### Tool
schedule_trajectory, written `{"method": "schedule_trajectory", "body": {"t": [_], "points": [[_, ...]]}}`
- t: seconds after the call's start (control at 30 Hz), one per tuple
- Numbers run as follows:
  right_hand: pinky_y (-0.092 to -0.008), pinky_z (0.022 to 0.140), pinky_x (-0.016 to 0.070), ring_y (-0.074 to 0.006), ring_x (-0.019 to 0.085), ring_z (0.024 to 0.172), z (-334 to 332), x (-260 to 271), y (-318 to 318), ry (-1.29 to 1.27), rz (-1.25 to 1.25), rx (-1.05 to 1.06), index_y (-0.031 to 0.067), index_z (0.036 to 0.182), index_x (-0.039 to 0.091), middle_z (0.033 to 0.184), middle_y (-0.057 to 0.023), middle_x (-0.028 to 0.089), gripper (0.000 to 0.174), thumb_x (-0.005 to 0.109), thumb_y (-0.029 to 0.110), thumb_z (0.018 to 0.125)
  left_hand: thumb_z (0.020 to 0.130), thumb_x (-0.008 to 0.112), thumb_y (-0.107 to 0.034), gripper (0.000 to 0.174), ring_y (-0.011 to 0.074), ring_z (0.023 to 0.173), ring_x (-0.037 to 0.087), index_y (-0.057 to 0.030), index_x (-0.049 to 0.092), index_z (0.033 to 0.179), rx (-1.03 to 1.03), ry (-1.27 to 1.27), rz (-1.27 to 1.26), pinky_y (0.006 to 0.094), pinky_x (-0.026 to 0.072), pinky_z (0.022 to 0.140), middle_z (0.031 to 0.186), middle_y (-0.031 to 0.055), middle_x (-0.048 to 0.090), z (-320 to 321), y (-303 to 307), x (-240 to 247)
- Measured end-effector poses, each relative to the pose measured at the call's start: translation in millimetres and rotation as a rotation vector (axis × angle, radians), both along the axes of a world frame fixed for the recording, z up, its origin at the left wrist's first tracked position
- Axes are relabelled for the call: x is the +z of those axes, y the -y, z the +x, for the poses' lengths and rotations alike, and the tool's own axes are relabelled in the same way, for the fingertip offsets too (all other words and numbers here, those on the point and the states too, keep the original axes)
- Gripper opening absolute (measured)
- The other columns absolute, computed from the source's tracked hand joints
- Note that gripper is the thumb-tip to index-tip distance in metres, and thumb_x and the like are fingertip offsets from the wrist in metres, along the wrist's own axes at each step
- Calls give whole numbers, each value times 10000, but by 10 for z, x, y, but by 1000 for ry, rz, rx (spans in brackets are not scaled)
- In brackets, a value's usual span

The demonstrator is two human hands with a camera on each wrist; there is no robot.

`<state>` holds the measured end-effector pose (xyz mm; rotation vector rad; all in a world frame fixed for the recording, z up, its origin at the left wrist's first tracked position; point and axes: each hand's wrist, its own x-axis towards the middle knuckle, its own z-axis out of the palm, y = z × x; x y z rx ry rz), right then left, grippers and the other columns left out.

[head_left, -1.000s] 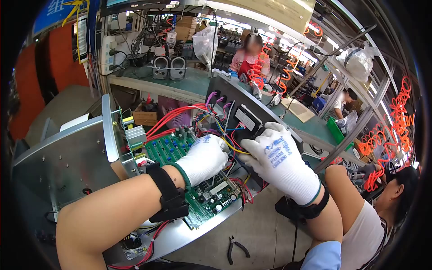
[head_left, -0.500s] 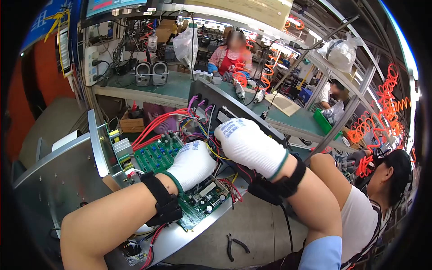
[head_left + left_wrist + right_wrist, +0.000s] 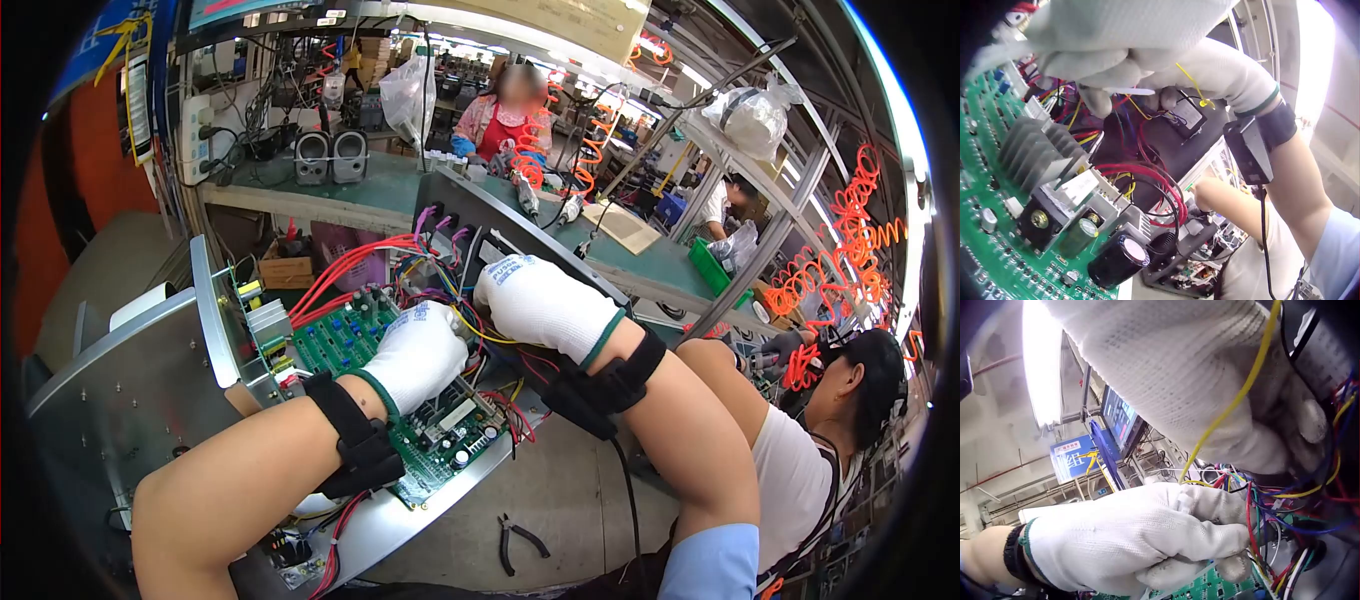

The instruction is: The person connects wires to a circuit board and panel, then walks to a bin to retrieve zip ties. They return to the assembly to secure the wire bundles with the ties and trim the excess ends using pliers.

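Both hands wear white gloves and meet at a wire bundle inside an open metal chassis. The left hand (image 3: 415,350) (image 3: 1129,534) is above the green circuit board (image 3: 425,475) (image 3: 979,175), its fingertips pinching at coloured wires (image 3: 1252,519). Across from it, the right hand (image 3: 545,305) (image 3: 1191,375) has curled fingers among the wires near the upright metal panel (image 3: 450,195); its exact grip is partly hidden. A pale thin strip (image 3: 1130,91) shows by the fingers in the left wrist view. A labelled black module (image 3: 1186,119) lies just past the wires.
Black-handled pliers (image 3: 520,545) lie on the grey surface in front. Thick red wires (image 3: 350,265) arch behind the board. Speakers (image 3: 330,158) stand on the green bench (image 3: 390,200) beyond. A person in white (image 3: 800,470) is close on the right.
Over the last second the right hand has turned and come closer to the left, covering part of the panel and module. The left hand stays by the wires; the head view has shifted.
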<state>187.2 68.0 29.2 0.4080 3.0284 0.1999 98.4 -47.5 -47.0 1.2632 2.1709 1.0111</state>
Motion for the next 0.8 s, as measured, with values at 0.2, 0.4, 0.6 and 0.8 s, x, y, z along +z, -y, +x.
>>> {"method": "schedule_trajectory", "body": {"t": [0.2, 0.4, 0.6, 0.8], "points": [[-393, 754, 526, -325, 667, 868, -43, 38, -42, 55, -37, 31, 72, 947, 717, 903, -157, 690, 196, 600, 113, 796, 879, 588, -97, 129, 157, 638, 624, -7, 673, 917, -20, 17, -3, 316, 486, 612, 728, 73, 669, -18, -77, -22], [-390, 756, 527, -325, 668, 880, -29, 39, 48, 88, -1, -14, 71, 944, 712, 900, -162, 688, 196, 594, 145, 806, 879, 601, -123, 183, 240, 782, 679, -20, 674, 1012, 40, -94, 27, 353, 505, 728, 828, 132, 697, 62, -112, -59], [-427, 771, 519, -335, 656, 915, 51, 42, 74, 88, 43, 2, 50, 945, 650, 922, -164, 672, 186, 529, 119, 823, 819, 649, -165, 156, 266, 707, 676, -23, 696, 862, 42, -210, -26, 367, 509, 680, 716, 141, 676, 95, 69, 130], [-425, 730, 535, -309, 673, 851, 307, -277, 66, -254, 195, 107, 52, 949, 605, 914, -149, 662, 138, 546, 102, 835, 810, 659, -106, 130, 196, 688, 654, -4, 649, 890, 109, -168, 235, 329, 512, 656, 764, 106, 681, -39, 123, 234]]}}
